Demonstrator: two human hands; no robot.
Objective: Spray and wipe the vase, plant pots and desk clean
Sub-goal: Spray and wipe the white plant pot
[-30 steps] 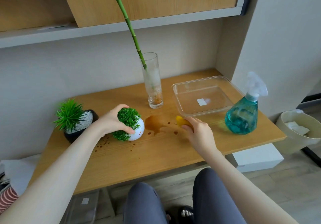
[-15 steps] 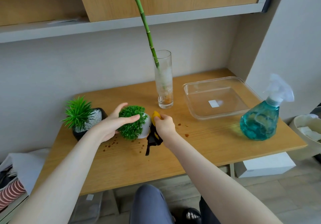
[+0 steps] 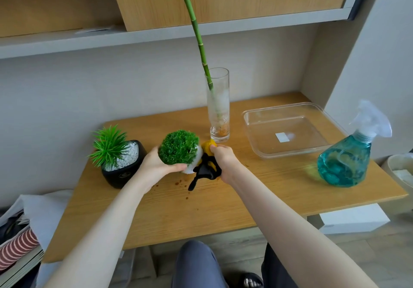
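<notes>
My left hand (image 3: 156, 164) grips a white round pot with a bushy green plant (image 3: 178, 148), tilted and lifted off the wooden desk (image 3: 257, 198). My right hand (image 3: 223, 160) holds a yellow and black cloth (image 3: 206, 167) pressed against the pot's right side. A tall glass vase (image 3: 219, 109) with a green bamboo stalk stands just behind. A black pot with a spiky plant and white pebbles (image 3: 120, 160) sits to the left. Brown spots (image 3: 178, 182) mark the desk below the pot.
A clear plastic tray (image 3: 252, 120) lies at the back right. A teal spray bottle (image 3: 348, 160) stands near the desk's right edge. A bin (image 3: 400, 171) is on the floor at right, a white box (image 3: 355, 218) under the desk. Shelves hang overhead.
My right hand carried the cloth from the spill by the tray over to the white pot. My left hand lifted and tilted the pot. The big brown spill is gone.
</notes>
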